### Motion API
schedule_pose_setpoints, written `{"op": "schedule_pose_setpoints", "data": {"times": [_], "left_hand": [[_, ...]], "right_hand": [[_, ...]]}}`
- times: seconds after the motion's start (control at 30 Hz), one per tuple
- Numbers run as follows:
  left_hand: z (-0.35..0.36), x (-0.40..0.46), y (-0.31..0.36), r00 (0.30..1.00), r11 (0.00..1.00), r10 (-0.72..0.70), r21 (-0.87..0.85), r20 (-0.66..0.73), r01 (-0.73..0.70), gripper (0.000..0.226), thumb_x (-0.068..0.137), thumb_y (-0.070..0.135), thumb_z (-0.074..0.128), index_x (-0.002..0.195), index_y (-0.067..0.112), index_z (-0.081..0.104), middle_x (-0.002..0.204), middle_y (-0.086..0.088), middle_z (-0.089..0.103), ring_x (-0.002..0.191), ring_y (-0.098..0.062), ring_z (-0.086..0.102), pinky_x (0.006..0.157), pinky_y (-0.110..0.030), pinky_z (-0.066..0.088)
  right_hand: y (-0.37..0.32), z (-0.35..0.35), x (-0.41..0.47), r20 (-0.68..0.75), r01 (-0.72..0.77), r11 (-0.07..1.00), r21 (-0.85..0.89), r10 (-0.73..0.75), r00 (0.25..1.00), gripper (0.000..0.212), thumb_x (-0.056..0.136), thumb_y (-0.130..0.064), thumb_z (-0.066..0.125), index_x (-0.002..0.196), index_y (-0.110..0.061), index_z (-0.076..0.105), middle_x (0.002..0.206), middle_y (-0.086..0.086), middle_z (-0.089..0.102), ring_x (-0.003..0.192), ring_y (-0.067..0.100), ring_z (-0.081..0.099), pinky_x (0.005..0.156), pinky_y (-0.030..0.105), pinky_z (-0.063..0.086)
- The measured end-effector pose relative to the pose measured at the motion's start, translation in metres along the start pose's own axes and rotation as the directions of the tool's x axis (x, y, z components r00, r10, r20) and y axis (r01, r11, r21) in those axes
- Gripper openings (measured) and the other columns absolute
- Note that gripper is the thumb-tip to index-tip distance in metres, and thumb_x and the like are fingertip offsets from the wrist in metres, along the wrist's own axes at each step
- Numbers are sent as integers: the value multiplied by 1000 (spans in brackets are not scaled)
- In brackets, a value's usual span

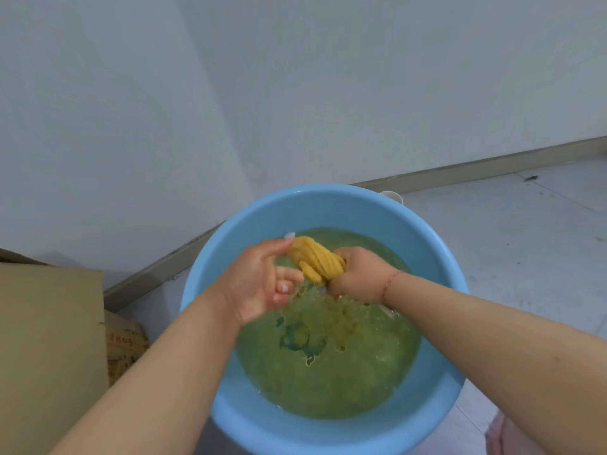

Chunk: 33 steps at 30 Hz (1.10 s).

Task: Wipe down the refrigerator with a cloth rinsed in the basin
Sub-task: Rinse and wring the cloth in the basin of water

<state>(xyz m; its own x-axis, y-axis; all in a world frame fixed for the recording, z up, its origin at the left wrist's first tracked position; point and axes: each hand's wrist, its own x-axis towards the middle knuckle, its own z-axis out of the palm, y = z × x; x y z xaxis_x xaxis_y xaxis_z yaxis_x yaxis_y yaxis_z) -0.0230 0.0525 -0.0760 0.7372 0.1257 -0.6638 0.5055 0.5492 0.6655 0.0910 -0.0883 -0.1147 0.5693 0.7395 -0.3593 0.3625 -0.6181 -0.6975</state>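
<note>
Both forearms extended forward, bare. Right hand (pixel 358 274) fisted around twisted cloth (pixel 315 261); left hand (pixel 259 284) fingers loosely extended, touching it.

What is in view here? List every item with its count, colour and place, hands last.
basin: one, light blue, on the floor by the wall, holding water.
water: yellow-green, rippled, fills the lower part of the basin.
cloth: one, yellow, twisted, held above the water.
cardboard box: one, brown, at the left edge.
printed packaging: one, tan with red print, between box and basin.
white object: one, mostly hidden behind the basin's far rim.
floor: pale tiles, right side.
wall: white, behind the basin.
left hand: fingers loosely extended, touching the cloth's end.
right hand: grips the cloth; red string on its wrist.
</note>
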Motion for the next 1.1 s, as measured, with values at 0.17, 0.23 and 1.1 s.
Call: {"op": "schedule_pose_setpoints", "data": {"times": [0.17, 0.23, 1.1], "left_hand": [[-10, -8, -13, 701, 51, 671, 929, 240, -367, 96, 69, 17, 77, 139, 54, 24, 146, 13, 28, 131, -5, 36, 101, -23, 37], [-6, 1, -28, 662, -241, 601, 891, 448, -385, 89, 73, 13, 73, 142, 47, 27, 151, 6, 28, 135, -11, 29, 108, -26, 30], [-2, -10, 6, 925, 808, 373, 515, -73, -285, 78, 53, 33, 83, 124, 33, 52, 114, 7, 54, 87, -7, 60, 67, -21, 49]], "right_hand": [[2, -22, -3, 619, -495, 792, 357, 196, 760, 24, 83, -22, 62, 67, -9, 49, 48, 2, 48, 29, 10, 37, 31, 12, 26], [-9, -20, -11, 760, -507, 805, 309, 112, 640, 19, 80, -21, 61, 70, -10, 50, 51, 0, 48, 31, 7, 38, 30, 11, 27], [-9, -8, -17, 220, -278, 769, 576, 182, 958, 22, 78, -25, 70, 85, -13, 54, 62, 7, 56, 36, 12, 42, 36, 15, 28]]}}
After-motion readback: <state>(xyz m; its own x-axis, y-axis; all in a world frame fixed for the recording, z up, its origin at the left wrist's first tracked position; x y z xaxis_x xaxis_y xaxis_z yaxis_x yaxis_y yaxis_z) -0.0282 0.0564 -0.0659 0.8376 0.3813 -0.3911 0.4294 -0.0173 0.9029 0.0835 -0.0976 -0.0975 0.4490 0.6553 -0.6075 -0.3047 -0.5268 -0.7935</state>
